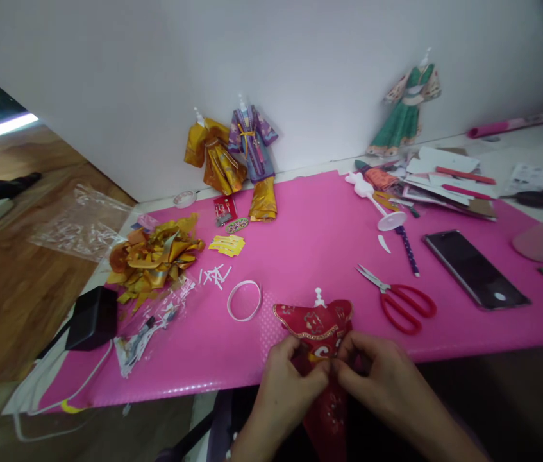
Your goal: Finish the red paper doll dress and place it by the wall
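Observation:
A red doll dress (313, 318) with gold trim lies at the table's front edge, a small white peg (319, 298) sticking up from its neck. My left hand (290, 378) pinches the dress at its waist from the left. Opposite it, my right hand (372, 366) pinches the same spot, and the fingertips of both nearly meet. A bit of yellow shows between them. The skirt hangs down over the edge below my hands. Red-handled scissors (396, 298) lie partly open to the right, and a white ring (245, 300) lies to the left.
Crumpled gold scraps (156, 253), a black box (92, 319) and plastic bags fill the left side. Gold (223, 160), purple (253, 144) and green (408, 115) doll outfits lean on the wall. A phone (476, 268), white stand (372, 202) and stacked papers (449, 183) are right.

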A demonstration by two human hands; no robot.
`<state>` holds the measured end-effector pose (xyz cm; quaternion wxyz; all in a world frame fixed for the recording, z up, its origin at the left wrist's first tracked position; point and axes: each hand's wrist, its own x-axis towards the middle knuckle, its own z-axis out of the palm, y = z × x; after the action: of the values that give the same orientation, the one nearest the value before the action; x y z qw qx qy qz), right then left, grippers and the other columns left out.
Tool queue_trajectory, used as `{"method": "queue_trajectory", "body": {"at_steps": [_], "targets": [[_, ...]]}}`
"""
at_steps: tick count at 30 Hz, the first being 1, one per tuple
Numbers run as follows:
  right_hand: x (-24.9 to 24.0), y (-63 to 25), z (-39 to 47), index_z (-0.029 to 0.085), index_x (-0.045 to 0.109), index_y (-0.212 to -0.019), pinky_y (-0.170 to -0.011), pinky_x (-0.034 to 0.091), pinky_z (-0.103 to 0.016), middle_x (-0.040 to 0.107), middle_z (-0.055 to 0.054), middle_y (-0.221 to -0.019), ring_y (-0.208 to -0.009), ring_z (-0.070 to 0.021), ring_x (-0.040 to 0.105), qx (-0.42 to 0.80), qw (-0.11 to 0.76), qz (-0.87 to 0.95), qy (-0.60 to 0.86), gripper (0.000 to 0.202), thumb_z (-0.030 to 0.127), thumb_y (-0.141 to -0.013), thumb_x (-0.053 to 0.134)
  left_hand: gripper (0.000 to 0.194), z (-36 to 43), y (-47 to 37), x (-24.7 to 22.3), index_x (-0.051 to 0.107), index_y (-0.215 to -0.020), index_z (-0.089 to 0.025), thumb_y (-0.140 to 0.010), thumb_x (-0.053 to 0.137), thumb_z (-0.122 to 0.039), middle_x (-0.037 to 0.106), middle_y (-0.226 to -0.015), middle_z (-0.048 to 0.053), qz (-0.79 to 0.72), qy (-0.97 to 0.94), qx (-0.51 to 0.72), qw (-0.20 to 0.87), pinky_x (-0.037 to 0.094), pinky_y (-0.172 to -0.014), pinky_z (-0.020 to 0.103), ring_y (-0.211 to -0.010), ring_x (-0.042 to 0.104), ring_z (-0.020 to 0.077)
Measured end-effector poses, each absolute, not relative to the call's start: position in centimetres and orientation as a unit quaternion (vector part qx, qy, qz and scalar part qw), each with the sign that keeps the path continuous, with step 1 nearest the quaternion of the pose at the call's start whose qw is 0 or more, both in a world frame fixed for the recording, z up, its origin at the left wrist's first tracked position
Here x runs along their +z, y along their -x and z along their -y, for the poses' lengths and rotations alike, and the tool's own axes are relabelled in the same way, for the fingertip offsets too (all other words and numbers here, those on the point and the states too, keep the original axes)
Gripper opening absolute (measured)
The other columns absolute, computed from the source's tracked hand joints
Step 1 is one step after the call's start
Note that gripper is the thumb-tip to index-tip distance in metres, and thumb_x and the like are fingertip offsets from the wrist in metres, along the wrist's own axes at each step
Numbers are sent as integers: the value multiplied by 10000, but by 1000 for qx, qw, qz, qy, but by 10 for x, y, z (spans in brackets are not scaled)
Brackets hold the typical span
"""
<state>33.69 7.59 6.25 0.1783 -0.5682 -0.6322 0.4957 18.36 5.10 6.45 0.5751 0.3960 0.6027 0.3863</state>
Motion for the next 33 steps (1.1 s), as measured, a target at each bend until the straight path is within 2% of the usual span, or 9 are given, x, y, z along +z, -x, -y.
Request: {"method": "queue_trajectory", "body": {"at_steps": [15,24,28,33], "targets": [[67,-339,-76,216,591,-634,-510,334,-265,608,15,-579,-528,-151,535,473,169,649,572,131,281,-713,511,318,-53,-183,61,689,-957,-113,-658,591,-63,756,-986,107,-605,-396,388,571,525,-841,339,-929,700,255],[64,-345,-72,220,702,-720,-592,437,-288,702,-8,-683,-635,-188,638,478,197,642,567,220,363,-771,542,319,-56,-184,62,683,-962,-110,-660,589,-71,755,-996,111,-598,-401,391,573,529,-841,340,-925,698,255],[63,-342,-73,214,682,-672,-545,411,-279,676,-10,-626,-582,-178,610,457,195,646,580,222,366,-765,550,333,-57,-184,65,690,-958,-112,-649,579,-53,760,-990,104,-603,-404,385,570,526,-842,322,-926,702,245],[65,-340,-74,216,616,-618,-492,364,-251,619,9,-569,-520,-145,555,439,185,663,577,169,299,-747,545,341,-55,-185,64,694,-975,-123,-658,585,-57,758,-1005,100,-602,-411,385,566,528,-842,331,-931,699,249]]}}
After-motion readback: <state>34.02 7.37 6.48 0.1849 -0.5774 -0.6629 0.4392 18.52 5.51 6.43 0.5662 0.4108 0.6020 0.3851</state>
